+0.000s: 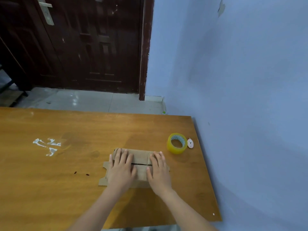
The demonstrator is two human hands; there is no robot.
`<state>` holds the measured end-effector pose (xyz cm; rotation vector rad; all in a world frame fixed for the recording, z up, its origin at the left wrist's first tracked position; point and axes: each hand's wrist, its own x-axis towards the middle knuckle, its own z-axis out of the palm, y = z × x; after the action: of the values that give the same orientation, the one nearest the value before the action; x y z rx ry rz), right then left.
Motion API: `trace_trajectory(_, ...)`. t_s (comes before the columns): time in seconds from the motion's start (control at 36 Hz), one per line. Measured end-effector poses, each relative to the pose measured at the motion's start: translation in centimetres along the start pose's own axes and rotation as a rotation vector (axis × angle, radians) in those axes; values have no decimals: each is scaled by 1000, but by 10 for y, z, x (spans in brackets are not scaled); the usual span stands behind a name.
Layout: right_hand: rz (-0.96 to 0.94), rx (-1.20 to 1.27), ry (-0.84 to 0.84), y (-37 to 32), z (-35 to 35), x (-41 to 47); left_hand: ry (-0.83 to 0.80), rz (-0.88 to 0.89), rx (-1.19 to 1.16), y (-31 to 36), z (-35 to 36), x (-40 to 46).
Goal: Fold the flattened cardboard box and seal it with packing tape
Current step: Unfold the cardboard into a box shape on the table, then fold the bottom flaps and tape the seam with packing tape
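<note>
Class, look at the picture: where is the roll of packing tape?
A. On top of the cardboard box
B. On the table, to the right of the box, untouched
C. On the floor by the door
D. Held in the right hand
B: the tape roll stands on the table right of the cardboard box, while the left hand and right hand press flat on the box.

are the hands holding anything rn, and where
Nothing is gripped. The left hand and right hand press flat on the cardboard box, either side of its middle seam.
</note>
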<state>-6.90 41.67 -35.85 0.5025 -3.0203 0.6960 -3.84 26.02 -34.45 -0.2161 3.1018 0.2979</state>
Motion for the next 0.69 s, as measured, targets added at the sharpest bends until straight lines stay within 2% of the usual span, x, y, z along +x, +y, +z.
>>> trace_trajectory(0.19,-15,79,-97,-8,-3,13,-63,43,-22,8,-2,26)
trace_trajectory(0.36,6,164,-114,-11,-4,12,-34,70,-68,1,9,30)
trace_trajectory(0.42,28,259,-120,-7,-10,16,-39,58,-45,1,9,30)
trace_trajectory(0.5,154,448,4,9,-21,31,-33,36,-32,5,6,31)
trace_trajectory(0.56,283,471,86,25,-29,48,-33,34,-18,5,5,32)
trace_trajectory(0.69,513,206,55,81,-35,89,-56,16,-1,5,5,32)
